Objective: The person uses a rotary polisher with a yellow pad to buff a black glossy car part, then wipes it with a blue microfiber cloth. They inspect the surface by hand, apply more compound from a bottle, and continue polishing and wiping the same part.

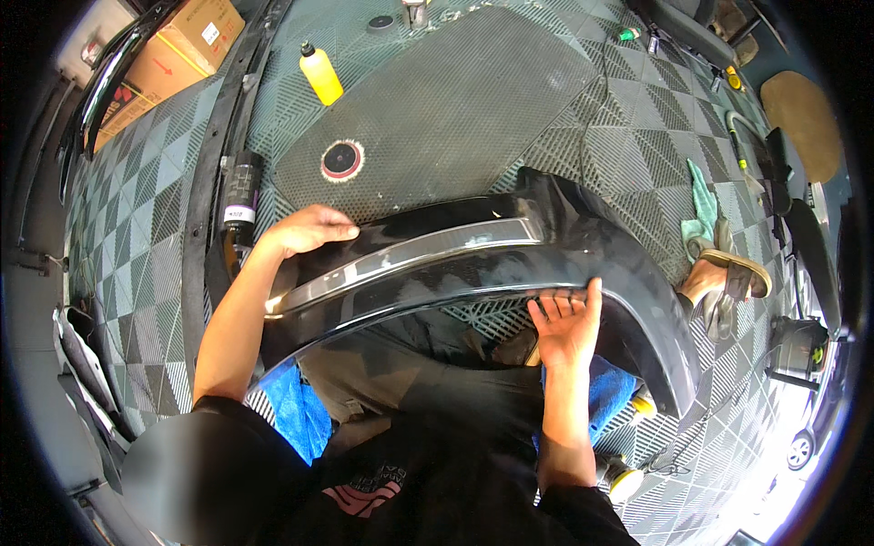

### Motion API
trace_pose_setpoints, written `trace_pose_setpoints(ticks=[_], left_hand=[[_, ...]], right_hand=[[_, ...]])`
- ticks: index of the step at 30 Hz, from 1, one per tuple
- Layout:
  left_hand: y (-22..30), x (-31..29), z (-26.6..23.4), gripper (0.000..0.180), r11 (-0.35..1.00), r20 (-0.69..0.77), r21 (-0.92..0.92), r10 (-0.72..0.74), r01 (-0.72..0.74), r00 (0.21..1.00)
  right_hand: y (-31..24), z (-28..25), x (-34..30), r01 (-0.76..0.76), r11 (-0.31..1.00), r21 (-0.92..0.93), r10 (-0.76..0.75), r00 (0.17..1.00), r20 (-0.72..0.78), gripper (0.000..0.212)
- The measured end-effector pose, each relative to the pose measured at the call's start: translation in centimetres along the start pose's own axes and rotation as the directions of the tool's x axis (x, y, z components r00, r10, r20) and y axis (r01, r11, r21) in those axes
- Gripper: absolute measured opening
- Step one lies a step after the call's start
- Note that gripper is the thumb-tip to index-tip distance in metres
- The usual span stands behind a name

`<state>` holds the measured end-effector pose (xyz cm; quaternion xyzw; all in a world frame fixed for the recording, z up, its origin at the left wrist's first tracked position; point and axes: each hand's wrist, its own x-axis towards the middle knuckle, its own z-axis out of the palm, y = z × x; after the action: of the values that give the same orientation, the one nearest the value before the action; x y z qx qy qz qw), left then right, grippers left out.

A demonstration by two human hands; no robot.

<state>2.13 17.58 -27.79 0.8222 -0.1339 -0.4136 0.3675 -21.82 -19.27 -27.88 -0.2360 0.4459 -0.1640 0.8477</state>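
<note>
A glossy black car bumper (pixel 414 291) with a long grey metallic strip (pixel 410 257) lies across my lap, its right end curving down toward me. My left hand (pixel 314 229) is closed over its far edge near the left end, with most of the fingertips hidden. Under the near edge, right of the middle, my right hand (pixel 566 326) has its palm turned up. Its fingers hook beneath the rim and its thumb rests against the outer face. Blue cloths (pixel 296 414) show below the bumper by my legs.
Beyond the bumper lies a dark ribbed mat (pixel 455 91) with a round polishing pad (pixel 342 161) on it. A yellow bottle (pixel 320 75) stands at its edge; a black bottle (pixel 240 196) is at left. Rightward are a green cloth (pixel 699 205) and a sandaled foot (pixel 719 273). Cardboard boxes (pixel 182 55) sit far left.
</note>
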Motion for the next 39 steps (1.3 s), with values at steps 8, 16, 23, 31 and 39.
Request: trace_pose_setpoints(ticks=[8, 16, 23, 31, 39], left_hand=[[1.1, -1.5, -2.3, 0.040, 0.941, -0.205, -0.339, -0.090, 0.016, 0.975], [6.4, 2.0, -5.1, 0.035, 0.940, -0.368, -0.341, -0.145, 0.011, 0.918], [7.0, 7.2, -6.4, 0.034, 0.813, -0.311, -0.576, -0.118, -0.088, 0.943], [8.6, 12.0, -7.3, 0.036, 0.761, -0.347, -0.642, -0.186, -0.089, 0.919], [5.4, 15.9, -7.1, 0.035, 0.831, -0.471, -0.546, -0.198, -0.109, 0.860]], right_hand=[[-2.0, 10.9, 5.0, 0.101, 0.990, -0.099, -0.080, 0.977, 0.196, 0.061], [-4.1, 23.0, 18.8, 0.162, 0.934, -0.319, -0.049, 0.941, 0.335, 0.090], [-4.8, 31.0, 27.9, 0.122, 0.910, -0.395, 0.014, 0.946, 0.323, 0.082], [-4.9, 36.0, 32.3, 0.080, 0.925, -0.372, 0.079, 0.915, 0.395, 0.101], [-2.5, 35.6, 34.6, 0.056, 0.932, -0.357, 0.125, 0.877, 0.463, 0.114]])
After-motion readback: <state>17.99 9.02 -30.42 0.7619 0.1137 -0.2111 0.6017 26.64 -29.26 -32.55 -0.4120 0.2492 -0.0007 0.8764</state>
